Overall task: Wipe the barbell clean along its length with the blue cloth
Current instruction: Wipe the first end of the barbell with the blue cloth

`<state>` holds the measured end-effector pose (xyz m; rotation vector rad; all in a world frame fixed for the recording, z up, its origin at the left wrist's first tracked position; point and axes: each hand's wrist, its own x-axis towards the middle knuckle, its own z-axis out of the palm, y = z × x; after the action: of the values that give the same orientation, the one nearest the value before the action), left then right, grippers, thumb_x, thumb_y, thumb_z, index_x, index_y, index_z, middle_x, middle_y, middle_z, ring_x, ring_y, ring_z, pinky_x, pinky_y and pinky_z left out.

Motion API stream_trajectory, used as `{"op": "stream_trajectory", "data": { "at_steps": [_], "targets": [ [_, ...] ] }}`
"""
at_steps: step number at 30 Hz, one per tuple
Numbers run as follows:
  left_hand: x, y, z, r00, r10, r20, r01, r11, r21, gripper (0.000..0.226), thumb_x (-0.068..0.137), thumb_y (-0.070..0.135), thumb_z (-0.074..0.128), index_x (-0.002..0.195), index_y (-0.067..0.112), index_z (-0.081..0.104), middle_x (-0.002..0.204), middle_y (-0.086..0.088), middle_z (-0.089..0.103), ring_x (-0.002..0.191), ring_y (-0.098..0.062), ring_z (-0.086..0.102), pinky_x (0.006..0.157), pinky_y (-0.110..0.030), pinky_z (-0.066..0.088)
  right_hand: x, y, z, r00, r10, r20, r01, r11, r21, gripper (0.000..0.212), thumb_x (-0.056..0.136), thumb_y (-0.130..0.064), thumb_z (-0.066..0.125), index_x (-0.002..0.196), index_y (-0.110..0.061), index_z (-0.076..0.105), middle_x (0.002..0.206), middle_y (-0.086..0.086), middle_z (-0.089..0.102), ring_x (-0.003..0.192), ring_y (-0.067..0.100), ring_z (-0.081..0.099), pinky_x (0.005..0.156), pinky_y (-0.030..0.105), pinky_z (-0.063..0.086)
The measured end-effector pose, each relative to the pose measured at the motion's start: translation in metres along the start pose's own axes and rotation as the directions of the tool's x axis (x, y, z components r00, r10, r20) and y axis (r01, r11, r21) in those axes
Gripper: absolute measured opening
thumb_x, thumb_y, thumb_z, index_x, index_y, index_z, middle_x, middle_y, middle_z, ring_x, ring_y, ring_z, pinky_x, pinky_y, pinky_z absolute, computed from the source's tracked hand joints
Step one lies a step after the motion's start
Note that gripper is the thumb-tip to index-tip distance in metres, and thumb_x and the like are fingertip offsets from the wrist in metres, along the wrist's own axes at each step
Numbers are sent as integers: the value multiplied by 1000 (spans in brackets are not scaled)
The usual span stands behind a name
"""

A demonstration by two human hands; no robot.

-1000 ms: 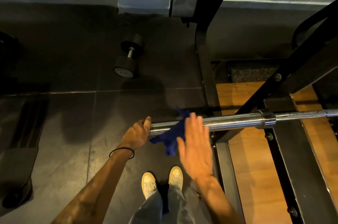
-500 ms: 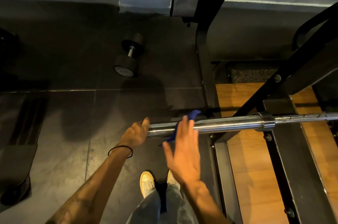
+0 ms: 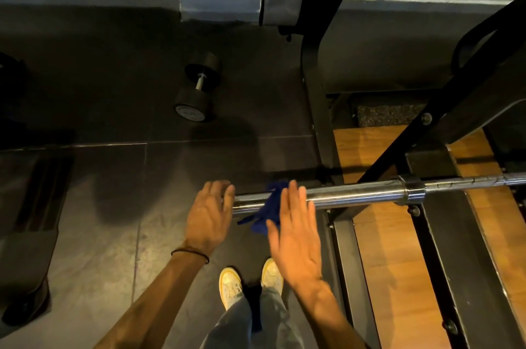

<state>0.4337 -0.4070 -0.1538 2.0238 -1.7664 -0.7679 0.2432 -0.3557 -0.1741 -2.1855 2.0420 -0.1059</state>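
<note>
Dark gym floor, dumbbell (image 3: pixel 198 88) at 11 o'clock, black rack (image 3: pixel 318 109) at 1. Barbell (image 3: pixel 341 194) lies across the rack; blue cloth (image 3: pixel 269 210) drapes over its sleeve near the free end, pressed by flat, released right hand (image 3: pixel 294 237) fingers, likely for wiping. Left hand (image 3: pixel 209 214) at 9 o'clock of the cloth, fingers straight, holding nothing; half a second ago it gripped the end.

We look down on a chrome barbell (image 3: pixel 355 195) resting across a black rack (image 3: pixel 321 120), our left hand (image 3: pixel 209 213) flat at its end and our right hand (image 3: pixel 293 232) pressing a blue cloth (image 3: pixel 267 212) to the sleeve; a dumbbell (image 3: pixel 197 89) lies on the far floor (image 3: pixel 113 92).
</note>
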Motion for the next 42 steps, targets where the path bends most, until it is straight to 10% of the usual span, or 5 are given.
{"op": "stream_trajectory", "data": {
  "at_steps": [7,27,32,37,42],
  "targets": [
    [-24,-10,15,884,397,247,-462,822,332,79,84,39,49,154,11,26,161,-7,23,149,-28,18,118,-49,16,-1,-38,1,997,65,53,-75,969,235,84,100,-53,38,163,-9,3,172,6,-6,158,21,-9,128,40,-2],
    [-6,1,25,925,317,211,-380,749,543,95,72,36,79,150,6,34,158,-15,27,146,-33,24,119,-50,15,6,-4,1,981,-168,92,177,980,-88,81,99,-57,33,162,-9,17,171,8,3,158,27,6,126,40,-12],
    [-9,-1,28,932,298,206,-362,764,534,96,69,15,79,151,7,29,160,-14,22,148,-34,20,120,-49,10,5,5,-11,972,233,-40,-235,971,-36,77,102,-54,24,161,-4,18,170,13,8,158,31,3,127,48,9],
    [-18,-4,29,921,328,208,-388,773,501,96,73,15,73,153,7,20,162,-15,12,149,-34,12,118,-49,11,-3,-14,9,974,-208,84,215,972,-93,80,98,-59,30,162,-15,12,171,7,-7,157,29,1,127,46,-4],
    [-17,-3,31,931,318,179,-365,782,505,96,73,7,70,153,8,17,162,-13,9,150,-33,10,120,-49,4,-3,44,-17,983,160,-86,-173,967,-186,70,103,-49,25,160,-9,25,170,16,10,157,37,5,124,59,13]
  ]
}}
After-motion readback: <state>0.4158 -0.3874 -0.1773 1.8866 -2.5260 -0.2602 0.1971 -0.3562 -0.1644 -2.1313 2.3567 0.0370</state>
